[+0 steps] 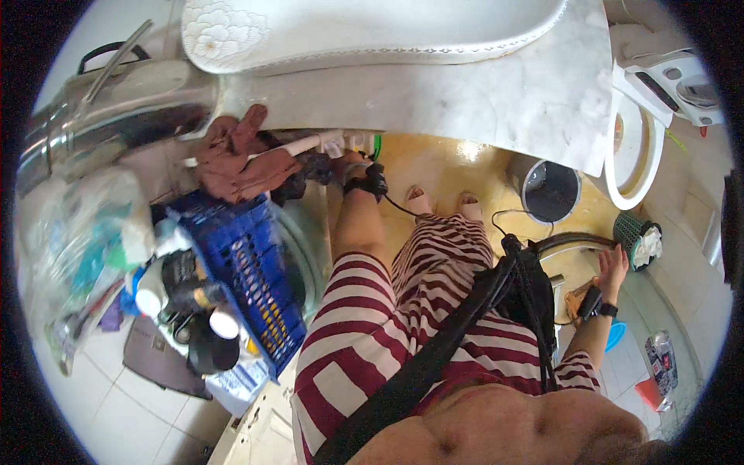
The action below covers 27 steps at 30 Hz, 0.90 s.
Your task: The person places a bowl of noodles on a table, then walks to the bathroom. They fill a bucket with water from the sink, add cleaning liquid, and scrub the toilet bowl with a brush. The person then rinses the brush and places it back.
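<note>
The left arm stretches straight forward and down from a red-and-white striped sleeve [353, 310], a black strap around the wrist. The left hand [350, 164] sits under the edge of the white marble counter [535, 93], against a white plastic pipe [298, 146] that runs sideways beneath the counter. Its fingers seem curled at the pipe's end, but the grip itself is too small and shadowed to read, so I cannot tell whether it clasps the pipe or only touches it.

The right arm is bent out to the side, and the right hand [612, 267] is raised with the fingers spread and slack, holding nothing (a black band sits on this wrist too). It hovers near a green mesh waste basket [637, 232], not touching it.

A brown crumpled cloth [236, 159] lies draped just left of the pipe, above a blue plastic crate [248, 267] with bottles beside it. The pipe's left part disappears behind the cloth. The white oval washbasin [372, 31] is cut off by the upper edge, and a dark round bucket [550, 190] stands on the yellow floor beyond the feet.
</note>
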Each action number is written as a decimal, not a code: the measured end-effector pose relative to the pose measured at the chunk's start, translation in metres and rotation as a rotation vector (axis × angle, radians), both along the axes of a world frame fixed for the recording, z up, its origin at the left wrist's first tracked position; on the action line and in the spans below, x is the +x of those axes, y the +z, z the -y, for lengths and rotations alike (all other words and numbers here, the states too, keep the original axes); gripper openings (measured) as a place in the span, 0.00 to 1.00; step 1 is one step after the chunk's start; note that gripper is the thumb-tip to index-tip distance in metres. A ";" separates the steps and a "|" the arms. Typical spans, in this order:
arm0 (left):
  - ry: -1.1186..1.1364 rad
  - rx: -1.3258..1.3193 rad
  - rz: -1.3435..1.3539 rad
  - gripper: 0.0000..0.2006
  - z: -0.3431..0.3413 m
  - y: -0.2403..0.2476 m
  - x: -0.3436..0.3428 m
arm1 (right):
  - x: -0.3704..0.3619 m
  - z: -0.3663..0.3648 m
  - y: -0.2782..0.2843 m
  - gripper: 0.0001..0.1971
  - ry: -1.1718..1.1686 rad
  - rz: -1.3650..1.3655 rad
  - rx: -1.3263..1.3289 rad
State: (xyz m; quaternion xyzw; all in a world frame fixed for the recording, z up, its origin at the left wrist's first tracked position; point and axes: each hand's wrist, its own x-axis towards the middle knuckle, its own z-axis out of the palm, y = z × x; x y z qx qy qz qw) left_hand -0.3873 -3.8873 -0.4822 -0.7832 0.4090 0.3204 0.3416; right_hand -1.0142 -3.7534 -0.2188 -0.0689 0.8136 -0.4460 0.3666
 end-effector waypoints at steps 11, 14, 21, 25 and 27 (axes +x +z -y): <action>0.457 -0.278 0.201 0.30 -0.004 -0.001 0.019 | 0.002 -0.021 -0.023 0.30 -0.084 -0.040 0.216; 0.587 -0.511 0.200 0.30 -0.009 0.022 -0.004 | 0.004 -0.022 -0.036 0.30 -0.013 0.026 0.179; 0.192 -0.882 0.135 0.23 -0.046 0.109 -0.087 | 0.078 0.028 -0.011 0.18 0.588 0.076 0.120; 0.034 -0.992 -0.384 0.17 -0.084 0.192 -0.102 | 0.148 0.080 0.014 0.15 1.119 0.007 -0.006; -0.049 -0.904 -0.579 0.15 -0.089 0.235 -0.110 | 0.182 0.099 0.033 0.20 1.308 -0.135 -0.126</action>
